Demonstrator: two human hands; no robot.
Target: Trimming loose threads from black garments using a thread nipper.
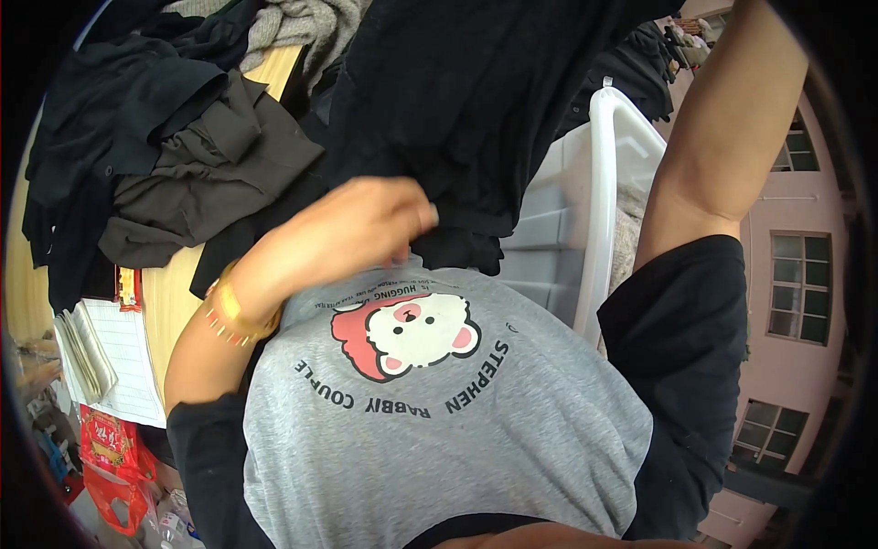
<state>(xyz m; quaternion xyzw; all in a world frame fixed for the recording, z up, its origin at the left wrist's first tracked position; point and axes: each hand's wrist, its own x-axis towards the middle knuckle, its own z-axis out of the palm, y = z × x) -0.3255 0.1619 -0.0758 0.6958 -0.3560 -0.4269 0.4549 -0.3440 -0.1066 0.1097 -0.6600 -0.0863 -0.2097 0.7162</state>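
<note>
A large black garment (448,101) of soft cloth spreads from the top of the view down to my lap; its exact kind cannot be told. My left hand (380,215) is over its lower part, close to my body, with a yellow bracelet on the wrist. Motion smears its fingers, which look bent, and whether they grip the cloth is unclear. My right arm (709,137) reaches up and away at the right, its hand outside the picture.
At left, dark garments (119,110) and a brown-grey one (219,165) lie piled on a wooden table (187,284). Paper sheets (137,357) lie along its edge, with a red plastic bag (114,457) below. A white plastic bin (599,201) stands right of the black garment.
</note>
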